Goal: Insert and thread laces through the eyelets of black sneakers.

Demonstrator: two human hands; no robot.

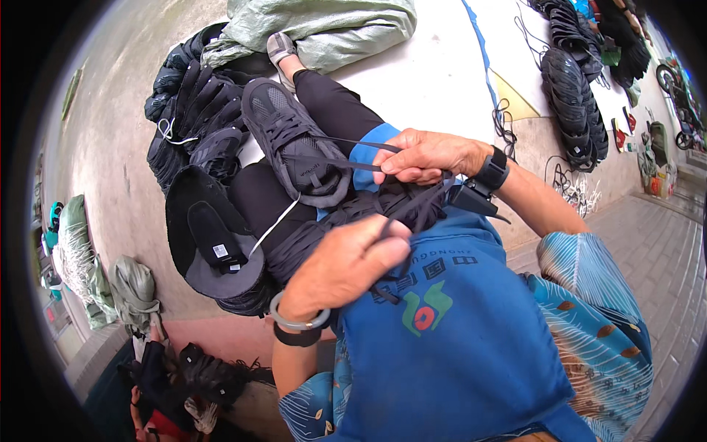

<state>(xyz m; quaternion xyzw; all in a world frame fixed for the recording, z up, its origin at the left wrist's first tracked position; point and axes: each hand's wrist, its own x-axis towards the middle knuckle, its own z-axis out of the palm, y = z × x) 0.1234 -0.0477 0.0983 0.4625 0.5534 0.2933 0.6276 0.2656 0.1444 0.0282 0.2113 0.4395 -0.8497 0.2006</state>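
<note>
A black sneaker (309, 166) lies across my lap, its toe pointing away from me and its lower eyelets threaded with a flat black shoelace (335, 165). Two strands run from the shoe to my right hand (434, 155), which pinches them between thumb and fingers. Nearer to me, my left hand (342, 261) is curled and slightly blurred, with dark lace at its fingertips. A bundle of black laces (291, 254) is draped over my thighs, partly behind the left hand. Beneath both hands is my blue apron (456, 331).
To the left, an open black shoe (213, 228) with a visible insole tops a stack. Behind it are piled black shoes (195, 110) and a pale green sack (317, 29). More stacked shoes (578, 110) stand at the right. Another person (158, 398) sits at lower left.
</note>
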